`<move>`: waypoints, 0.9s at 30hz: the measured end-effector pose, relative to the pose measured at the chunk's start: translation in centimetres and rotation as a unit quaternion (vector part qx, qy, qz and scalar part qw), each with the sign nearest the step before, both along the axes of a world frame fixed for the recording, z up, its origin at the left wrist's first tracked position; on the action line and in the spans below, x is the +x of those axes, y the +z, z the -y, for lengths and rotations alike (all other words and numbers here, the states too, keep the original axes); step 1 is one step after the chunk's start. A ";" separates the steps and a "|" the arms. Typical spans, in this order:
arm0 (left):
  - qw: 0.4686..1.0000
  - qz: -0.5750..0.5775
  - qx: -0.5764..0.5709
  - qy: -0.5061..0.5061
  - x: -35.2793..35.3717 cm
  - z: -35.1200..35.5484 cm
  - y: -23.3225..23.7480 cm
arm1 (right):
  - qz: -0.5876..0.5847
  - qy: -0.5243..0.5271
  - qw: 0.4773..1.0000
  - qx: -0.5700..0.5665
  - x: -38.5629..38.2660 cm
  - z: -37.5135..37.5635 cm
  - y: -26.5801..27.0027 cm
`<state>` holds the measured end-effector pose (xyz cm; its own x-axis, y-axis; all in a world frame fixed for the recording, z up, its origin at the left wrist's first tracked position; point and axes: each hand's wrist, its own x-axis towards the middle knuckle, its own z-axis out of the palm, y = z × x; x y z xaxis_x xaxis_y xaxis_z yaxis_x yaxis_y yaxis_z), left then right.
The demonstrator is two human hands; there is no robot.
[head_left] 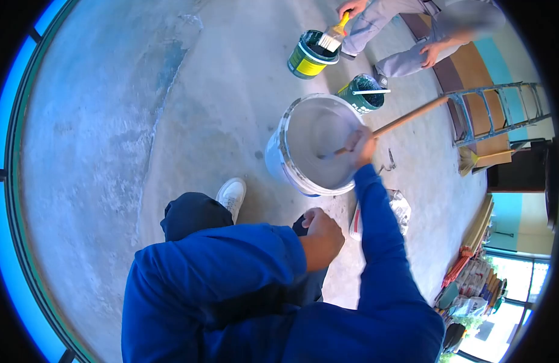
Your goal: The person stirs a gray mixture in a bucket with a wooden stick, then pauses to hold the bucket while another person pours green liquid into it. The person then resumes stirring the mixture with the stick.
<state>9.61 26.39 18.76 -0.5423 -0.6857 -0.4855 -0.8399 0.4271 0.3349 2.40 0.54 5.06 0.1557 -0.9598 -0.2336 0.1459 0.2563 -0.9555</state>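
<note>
My right hand [363, 147] is wrapped round a long wooden stick [409, 116]. Its lower end dips into grey, creamy liquid [322, 136] in a large white bucket [284, 160], whose rim is smeared. Curled into a loose fist, my left hand [325, 238] rests by my knee, and nothing shows in it. Beyond the white bucket, a co-worker's hand [352, 8] holds a wide paintbrush [334, 37] with a yellow handle over a green and yellow bucket [305, 63].
A smaller dark green bucket [367, 101] with a white stick across it stands beside the white bucket. A crumpled bag [399, 212] lies near my right forearm. Farther right are a ladder [494, 115], a broom [467, 160] and piled materials [473, 281]. My white shoe [232, 196] is on the concrete floor.
</note>
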 end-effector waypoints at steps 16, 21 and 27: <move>0.999 0.001 -0.020 0.029 0.0 -0.1 -0.3 | -0.030 0.017 0.996 -0.079 -1.9 2.1 1.0; 0.999 0.002 0.002 0.049 0.8 -0.4 -0.8 | -0.178 -0.152 0.898 -0.374 5.9 8.2 4.4; 1.000 0.011 0.005 0.005 -0.4 0.0 -0.3 | 0.133 0.006 0.990 -0.040 4.8 -3.1 1.5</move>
